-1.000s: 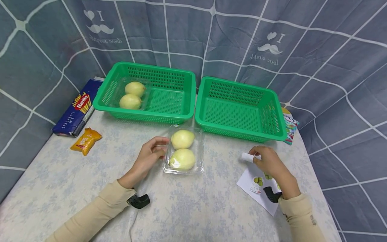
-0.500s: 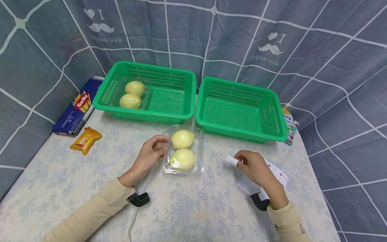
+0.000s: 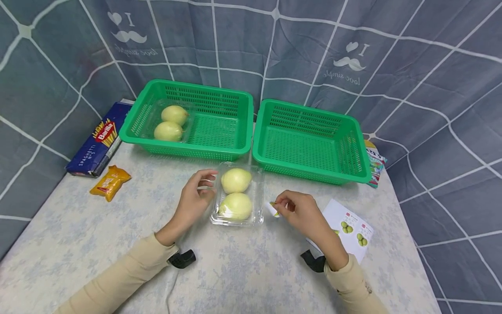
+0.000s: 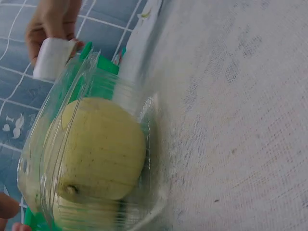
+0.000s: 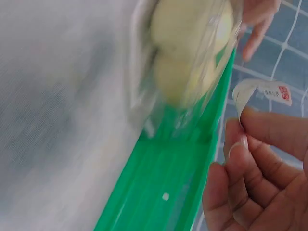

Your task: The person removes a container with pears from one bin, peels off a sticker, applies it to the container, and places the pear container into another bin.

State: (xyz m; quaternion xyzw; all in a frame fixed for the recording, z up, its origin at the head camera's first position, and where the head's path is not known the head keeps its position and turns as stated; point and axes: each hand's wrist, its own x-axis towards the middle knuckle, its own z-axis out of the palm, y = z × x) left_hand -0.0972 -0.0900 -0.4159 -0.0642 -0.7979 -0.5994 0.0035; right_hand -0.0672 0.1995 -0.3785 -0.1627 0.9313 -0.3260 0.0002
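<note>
A clear plastic clamshell box [image 3: 256, 192] with two pale yellow melons [image 3: 236, 206] inside lies mid-table. Beside its left edge is my left hand [image 3: 193, 201], its fingers loosely bent and gripping nothing. My right hand [image 3: 303, 213], just right of the box, pinches a small white sticker [image 3: 273, 209] between thumb and fingertips. In the right wrist view the sticker [image 5: 250, 91] curls and shows a red mark. Behind the right forearm lies a white sheet of stickers [image 3: 354, 244] printed with green fruit, partly hidden by that arm.
Two green baskets stand at the back. The left basket [image 3: 219, 150] holds another clear box with two melons [image 3: 168, 131]; the right basket [image 3: 310, 174] is beside it. A blue spaghetti box [image 3: 96, 144] and an orange snack packet [image 3: 111, 183] lie left. Colourful packets [image 3: 375, 163] sit far right.
My right hand has moved left from the sticker sheet to the clamshell box, carrying the sticker. The left hand's fingers have lifted slightly away from the box edge.
</note>
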